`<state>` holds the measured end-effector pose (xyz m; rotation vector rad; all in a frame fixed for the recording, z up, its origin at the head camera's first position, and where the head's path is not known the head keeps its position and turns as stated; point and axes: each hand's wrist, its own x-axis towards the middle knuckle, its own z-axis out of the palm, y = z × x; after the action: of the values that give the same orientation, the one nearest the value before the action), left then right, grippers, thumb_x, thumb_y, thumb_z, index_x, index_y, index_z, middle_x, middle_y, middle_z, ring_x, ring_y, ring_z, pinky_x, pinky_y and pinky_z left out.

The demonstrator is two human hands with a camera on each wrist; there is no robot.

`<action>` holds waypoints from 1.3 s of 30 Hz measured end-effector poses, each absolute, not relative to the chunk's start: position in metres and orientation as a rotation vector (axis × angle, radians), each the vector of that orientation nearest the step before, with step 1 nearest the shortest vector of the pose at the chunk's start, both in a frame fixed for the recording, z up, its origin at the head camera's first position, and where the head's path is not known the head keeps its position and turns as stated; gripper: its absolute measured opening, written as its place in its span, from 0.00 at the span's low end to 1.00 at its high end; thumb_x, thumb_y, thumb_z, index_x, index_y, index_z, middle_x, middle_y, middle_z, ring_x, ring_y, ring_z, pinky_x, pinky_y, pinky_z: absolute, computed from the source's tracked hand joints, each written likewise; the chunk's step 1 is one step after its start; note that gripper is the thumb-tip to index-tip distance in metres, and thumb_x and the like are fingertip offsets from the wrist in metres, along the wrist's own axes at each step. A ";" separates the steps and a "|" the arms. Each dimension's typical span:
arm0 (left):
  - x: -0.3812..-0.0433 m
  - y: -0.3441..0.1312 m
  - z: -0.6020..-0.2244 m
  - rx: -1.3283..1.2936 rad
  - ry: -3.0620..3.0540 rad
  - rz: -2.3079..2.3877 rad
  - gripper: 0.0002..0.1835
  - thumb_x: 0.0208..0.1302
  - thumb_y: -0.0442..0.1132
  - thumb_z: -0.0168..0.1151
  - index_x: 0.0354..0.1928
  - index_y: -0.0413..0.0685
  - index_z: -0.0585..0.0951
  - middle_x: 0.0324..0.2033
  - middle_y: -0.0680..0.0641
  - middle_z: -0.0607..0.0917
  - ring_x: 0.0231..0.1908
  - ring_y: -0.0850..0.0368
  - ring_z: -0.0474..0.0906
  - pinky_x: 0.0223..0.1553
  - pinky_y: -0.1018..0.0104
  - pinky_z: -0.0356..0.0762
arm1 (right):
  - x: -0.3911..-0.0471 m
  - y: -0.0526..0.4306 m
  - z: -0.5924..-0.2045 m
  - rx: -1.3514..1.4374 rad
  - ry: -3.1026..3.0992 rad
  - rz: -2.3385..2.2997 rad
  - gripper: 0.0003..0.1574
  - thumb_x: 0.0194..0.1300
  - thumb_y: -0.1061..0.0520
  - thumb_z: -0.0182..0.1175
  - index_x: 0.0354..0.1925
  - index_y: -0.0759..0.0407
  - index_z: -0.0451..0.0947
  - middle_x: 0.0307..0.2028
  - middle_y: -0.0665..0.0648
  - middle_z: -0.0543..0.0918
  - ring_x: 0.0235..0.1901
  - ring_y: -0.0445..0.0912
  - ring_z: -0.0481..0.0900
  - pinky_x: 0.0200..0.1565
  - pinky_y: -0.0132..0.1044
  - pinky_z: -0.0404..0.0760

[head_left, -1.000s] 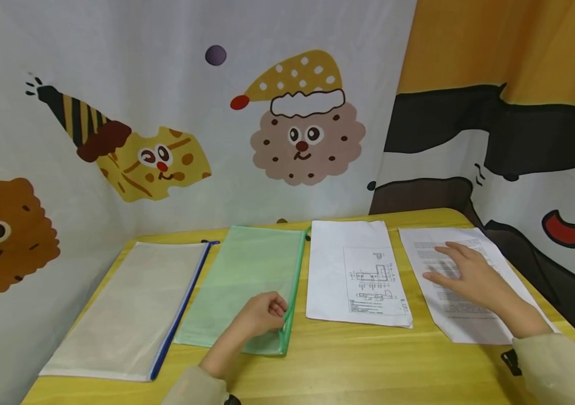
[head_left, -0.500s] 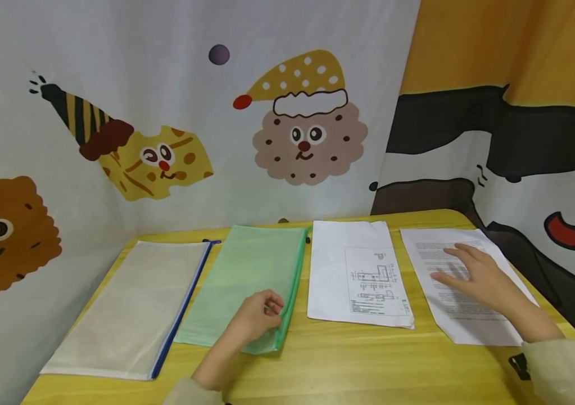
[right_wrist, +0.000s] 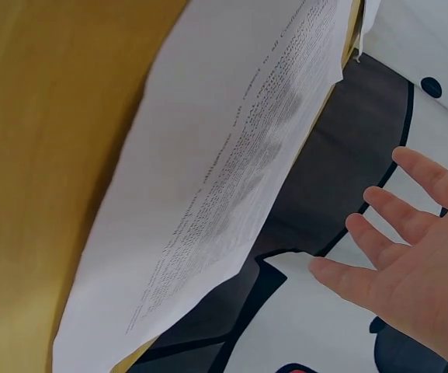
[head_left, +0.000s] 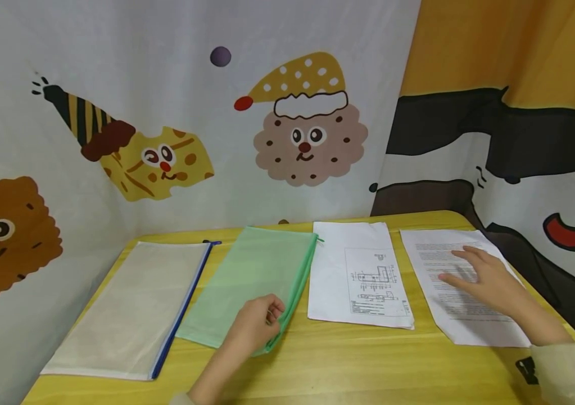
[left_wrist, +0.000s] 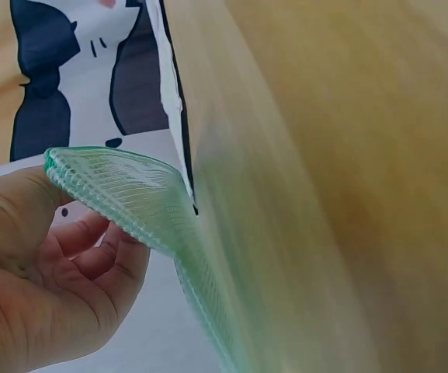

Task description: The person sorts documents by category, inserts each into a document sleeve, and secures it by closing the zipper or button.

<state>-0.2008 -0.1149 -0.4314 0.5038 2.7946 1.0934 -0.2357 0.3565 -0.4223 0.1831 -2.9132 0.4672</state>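
A green mesh zip pouch (head_left: pixel 247 275) lies left of centre on the table. My left hand (head_left: pixel 254 325) pinches its near right edge and holds it raised. In the left wrist view, thumb and fingers grip a lifted corner of the pouch (left_wrist: pixel 119 186), whose side bows open a little. The pouch's far right corner reaches the stack of paper with a line drawing (head_left: pixel 330 275). My right hand (head_left: pixel 492 287) hovers over a printed text sheet (head_left: pixel 424 264) at the right. Its fingers are spread and hold nothing, as the right wrist view of the hand (right_wrist: pixel 418 249) confirms.
Left of the green pouch lies a whitish zip pouch (head_left: pixel 125 309) with a blue zip edge. The yellow wooden table (head_left: pixel 348 360) meets a cartoon-printed curtain (head_left: pixel 176 101) at the back and sides. A small black object (head_left: pixel 526 370) shows near the right sleeve.
My left hand has lifted the green pouch's near right edge and drawn it slightly left. The pouch's far right corner has swung right to the drawing paper. My right hand has drifted right.
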 end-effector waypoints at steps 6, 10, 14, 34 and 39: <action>-0.192 -0.114 -0.422 0.572 2.975 0.899 0.13 0.50 0.25 0.57 0.37 0.47 0.79 0.28 0.55 0.78 0.27 0.67 0.71 0.27 0.74 0.72 | -0.235 0.362 -0.421 0.133 -2.936 0.501 0.50 0.59 0.34 0.59 0.62 0.72 0.63 0.61 0.80 0.59 0.58 0.76 0.56 0.51 0.74 0.57; -0.187 -0.112 -0.417 0.672 3.175 0.731 0.12 0.50 0.25 0.61 0.36 0.47 0.80 0.28 0.54 0.78 0.26 0.65 0.73 0.26 0.75 0.72 | -0.234 0.369 -0.419 0.090 -2.968 0.571 0.51 0.61 0.34 0.56 0.64 0.73 0.59 0.63 0.80 0.56 0.60 0.76 0.53 0.52 0.74 0.55; -0.184 -0.113 -0.412 0.666 3.258 0.663 0.12 0.51 0.26 0.63 0.37 0.48 0.80 0.30 0.55 0.79 0.30 0.62 0.77 0.27 0.75 0.75 | -0.232 0.374 -0.419 0.060 -2.967 0.626 0.51 0.62 0.35 0.56 0.64 0.74 0.58 0.62 0.81 0.55 0.60 0.76 0.52 0.52 0.74 0.55; -0.193 -0.136 -0.422 0.445 2.758 1.405 0.11 0.56 0.27 0.58 0.37 0.49 0.81 0.32 0.51 0.82 0.32 0.63 0.77 0.32 0.73 0.78 | -0.226 0.409 -0.424 -0.210 -3.007 0.723 0.54 0.64 0.32 0.50 0.66 0.74 0.51 0.62 0.84 0.51 0.56 0.78 0.52 0.47 0.76 0.57; -0.194 -0.139 -0.424 0.370 2.673 1.470 0.09 0.58 0.29 0.59 0.38 0.50 0.81 0.33 0.52 0.82 0.34 0.61 0.77 0.35 0.71 0.78 | -0.226 0.418 -0.427 -0.254 -3.003 0.716 0.55 0.64 0.32 0.50 0.66 0.75 0.50 0.61 0.84 0.52 0.54 0.78 0.54 0.46 0.75 0.59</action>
<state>-0.1940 -0.1392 -0.4236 0.3698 2.6729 1.4703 -0.2256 0.4181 -0.4268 -0.2541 -3.0026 0.7163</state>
